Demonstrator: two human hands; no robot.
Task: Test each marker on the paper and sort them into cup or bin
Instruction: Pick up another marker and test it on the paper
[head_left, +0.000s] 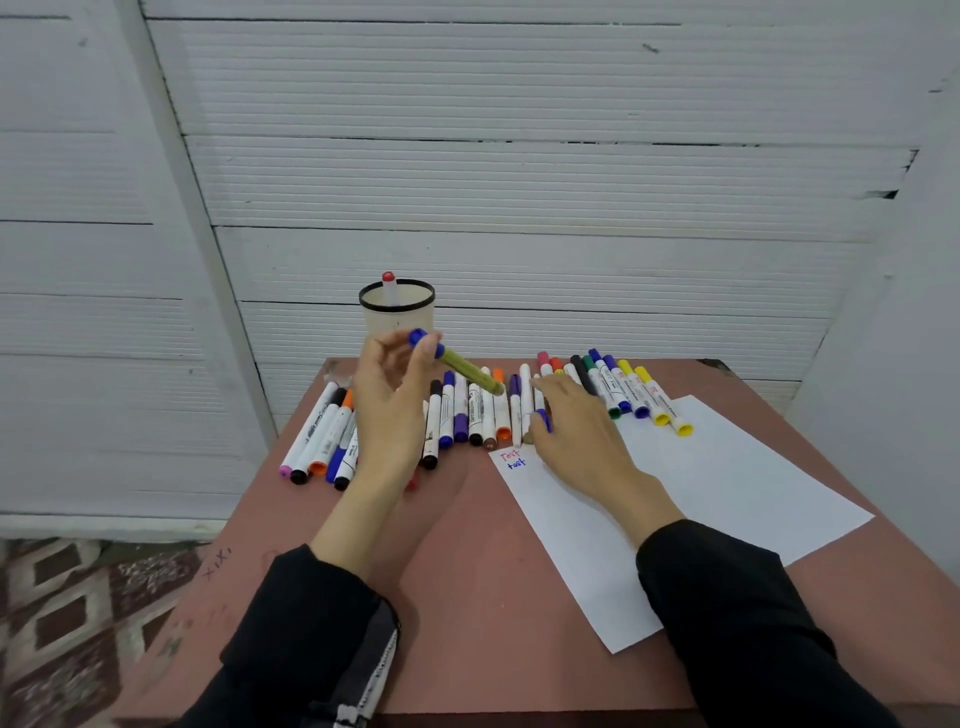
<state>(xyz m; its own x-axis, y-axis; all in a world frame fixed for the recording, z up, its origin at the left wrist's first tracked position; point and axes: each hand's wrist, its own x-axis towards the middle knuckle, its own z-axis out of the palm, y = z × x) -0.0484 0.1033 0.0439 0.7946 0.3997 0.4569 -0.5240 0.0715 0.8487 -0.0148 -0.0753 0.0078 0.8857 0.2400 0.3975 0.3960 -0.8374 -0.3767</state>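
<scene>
1. While the left hand (392, 395) is raised above the table, its fingertips pinch a marker (457, 364) with an olive-green barrel and a blue cap; the capped end sits between the fingers and the barrel slants down to the right, just in front of the cup (397, 312).
2. The right hand (576, 436) lies low over the row of markers (483, 410), fingers spread and relaxed, touching a white marker with a blue cap; whether it actually grips it I cannot tell.
3. The paper (727, 478), a smooth white sheet, lies askew on the right half of the table, its far left corner bearing "Test" in red and again in blue, partly under the right wrist.
4. The cup is pale with a dark rim, stands at the table's far edge and holds one red-capped marker upright.
5. More markers (639, 395) fan out beyond the paper, and another group (324, 436) lies at the left edge.
6. The table (467, 597) is matte reddish-brown, bare nearest the person; a ribbed white wall (519, 182) rises close behind.
</scene>
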